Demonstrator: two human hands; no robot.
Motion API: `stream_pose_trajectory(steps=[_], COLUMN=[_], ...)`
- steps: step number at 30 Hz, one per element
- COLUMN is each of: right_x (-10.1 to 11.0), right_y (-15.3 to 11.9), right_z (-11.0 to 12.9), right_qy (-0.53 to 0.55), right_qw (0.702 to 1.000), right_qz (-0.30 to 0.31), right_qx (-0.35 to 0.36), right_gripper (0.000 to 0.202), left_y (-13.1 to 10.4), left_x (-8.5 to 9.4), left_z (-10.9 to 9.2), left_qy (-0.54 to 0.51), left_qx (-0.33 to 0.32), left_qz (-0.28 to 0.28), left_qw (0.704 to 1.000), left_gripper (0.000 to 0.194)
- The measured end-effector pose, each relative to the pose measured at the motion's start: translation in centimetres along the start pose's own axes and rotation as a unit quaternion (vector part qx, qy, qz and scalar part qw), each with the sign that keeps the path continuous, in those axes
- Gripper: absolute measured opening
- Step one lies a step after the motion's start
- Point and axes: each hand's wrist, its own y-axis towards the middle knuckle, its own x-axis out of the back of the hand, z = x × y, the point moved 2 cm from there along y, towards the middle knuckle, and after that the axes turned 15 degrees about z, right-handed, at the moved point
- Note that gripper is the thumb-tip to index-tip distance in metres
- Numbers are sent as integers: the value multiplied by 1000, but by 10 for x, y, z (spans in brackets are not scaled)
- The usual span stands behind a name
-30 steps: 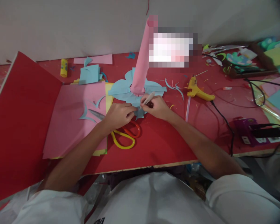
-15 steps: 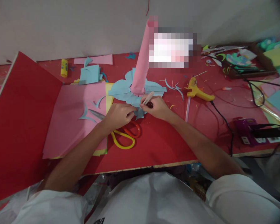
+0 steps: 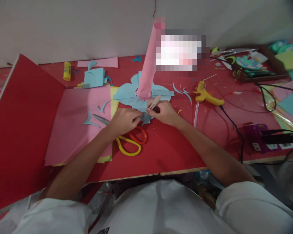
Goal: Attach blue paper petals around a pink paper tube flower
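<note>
In my right hand [image 3: 164, 112] is a white pen [image 3: 155, 102], pinched with its tip down at the near petal of a blue paper flower [image 3: 124, 93]. My left hand [image 3: 125, 119] has its fingers drawn together, their tips holding the edge of that same petal. A rolled pink paper tube [image 3: 148, 61] rises from the flower's middle, tilted slightly to the right at its top. Partly under my left hand lies a pair of scissors with one yellow handle [image 3: 129, 150] and one red handle [image 3: 142, 138].
Pink sheets [image 3: 73, 130] are stacked at the left beside a raised red board [image 3: 21, 130]. A glue stick [image 3: 67, 71] and blue paper pieces [image 3: 94, 78] lie behind. Rightward are a yellow glue gun [image 3: 207, 97] with its cord, a purple box [image 3: 256, 136] and a brown tray [image 3: 266, 77].
</note>
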Motion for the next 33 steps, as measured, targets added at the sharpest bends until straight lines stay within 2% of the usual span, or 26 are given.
stream_pose_trajectory(steps=[11,23,29,33], right_x=[0,-1,-2,-1], right_y=[0,0,2,1], right_z=[-4,-5,-6,-4], right_qy=[19,-11,-32,-28], right_qw=[999,1000,999,999], right_qz=[-31,7,-20,-29], right_qx=[0,11,7,10], right_gripper=[18,35,18,15], left_y=[0,0,0,0], left_x=[-2,0,1,2], left_z=[1,1,0,-1], left_qy=[-8,3,7,9], left_qx=[-9,-19,-15,-11], left_qz=[-15,-42,-25,-16], left_qw=[1000,999,1000,1000], left_gripper=[34,35,34,33])
